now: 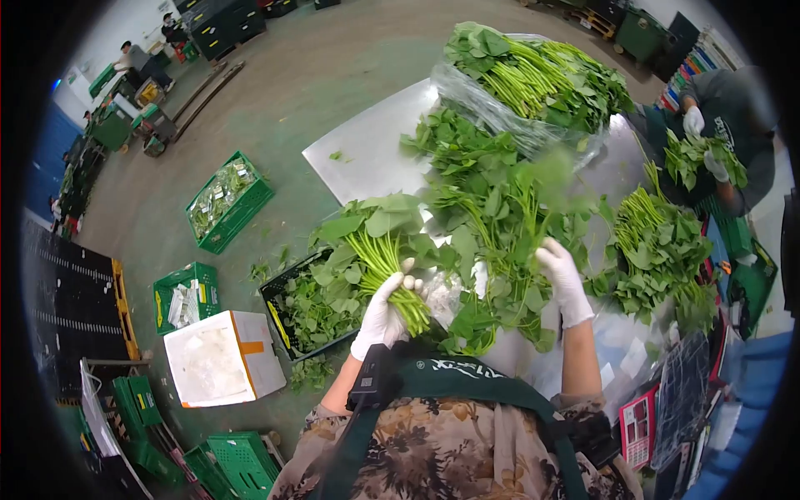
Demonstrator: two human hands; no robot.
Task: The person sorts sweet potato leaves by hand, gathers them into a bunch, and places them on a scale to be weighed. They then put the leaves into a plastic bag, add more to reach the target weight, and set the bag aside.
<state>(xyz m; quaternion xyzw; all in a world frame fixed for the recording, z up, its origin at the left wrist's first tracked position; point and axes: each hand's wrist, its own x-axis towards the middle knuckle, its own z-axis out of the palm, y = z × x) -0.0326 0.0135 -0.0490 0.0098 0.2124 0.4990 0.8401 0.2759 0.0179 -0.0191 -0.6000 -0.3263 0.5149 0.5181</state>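
the left forearm slants up and to the right from the wearer's side, and the gloved left hand (385, 312) is held out low, by the near edge of the metal table (367, 142). its fingers are curled closed round a bunch of green stems (377, 260), the bare ends poking out toward the wearer's body and the leaves fanning away to the upper left. just left of that hand, lower down, is a black crate (327, 346) of leafy greens.

the right forearm stands almost upright, and the gloved right hand (558, 271) is raised over the table, well apart from the left one, fingers bent and aimed to the upper left. the fingertips are at a leafy sprig (523, 204), partly blurred; i cannot tell whether they pinch its stem or only rest near it. between and beyond the hands spreads a loose heap of greens (471, 150), with a plastic bag (492, 112) full of stems behind it. across the table a co-worker (725, 92) holds a smaller bunch (683, 158)
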